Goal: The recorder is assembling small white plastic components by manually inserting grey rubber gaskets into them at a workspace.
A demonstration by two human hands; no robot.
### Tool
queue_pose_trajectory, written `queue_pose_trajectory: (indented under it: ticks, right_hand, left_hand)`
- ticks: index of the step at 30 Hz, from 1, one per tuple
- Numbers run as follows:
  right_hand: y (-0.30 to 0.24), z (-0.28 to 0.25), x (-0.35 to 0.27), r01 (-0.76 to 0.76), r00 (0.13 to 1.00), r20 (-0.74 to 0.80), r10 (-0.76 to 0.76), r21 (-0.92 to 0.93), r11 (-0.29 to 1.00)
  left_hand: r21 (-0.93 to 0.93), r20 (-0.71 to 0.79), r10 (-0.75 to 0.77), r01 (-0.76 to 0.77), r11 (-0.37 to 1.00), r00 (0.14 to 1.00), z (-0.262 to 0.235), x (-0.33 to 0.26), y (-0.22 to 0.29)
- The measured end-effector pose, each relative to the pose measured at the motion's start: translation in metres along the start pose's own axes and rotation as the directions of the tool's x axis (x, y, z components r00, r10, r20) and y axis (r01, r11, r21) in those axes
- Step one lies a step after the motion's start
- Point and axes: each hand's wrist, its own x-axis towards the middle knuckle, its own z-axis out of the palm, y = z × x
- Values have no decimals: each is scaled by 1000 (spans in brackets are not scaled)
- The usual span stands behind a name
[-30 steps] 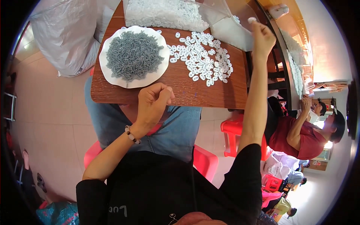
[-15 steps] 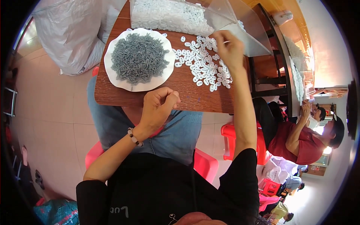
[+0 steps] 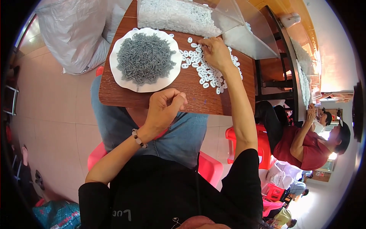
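Your left hand [image 3: 164,108] sits curled at the table's near edge [image 3: 126,97] — your right hand [image 3: 217,55] has bent fingers [image 3: 208,41] over white pieces [image 3: 206,85] — can't tell either's opening or hold

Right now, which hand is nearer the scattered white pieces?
Right. The right hand is directly over the far part of the white pieces; the left hand is apart from them, at the table's near edge.
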Motion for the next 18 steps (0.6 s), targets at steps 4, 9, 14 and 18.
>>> queue_pose_trajectory:
  ticks: [4, 9, 14, 18]
  right_hand:
    - [0, -5, -2, -47, 998, 50, 43, 72, 996]
    - [-11, -15, -15, -100, 995, 30, 97, 131, 986]
    - [-46, -32, -43, -59, 979, -148, 137, 442, 895]
    - [-77, -54, -63, 280, 943, -278, -183, 361, 890]
  left_hand:
    - [17, 17, -16, 16, 1000, 1000, -1, 0, 1]
    - [58, 22, 5, -6, 998, 1000, -1, -1, -2]
    - [-30, -4, 2, -2, 1000, 1000, 3, -1, -2]
    - [-156, -25, -79, 74, 985, 997, 3, -3, 15]
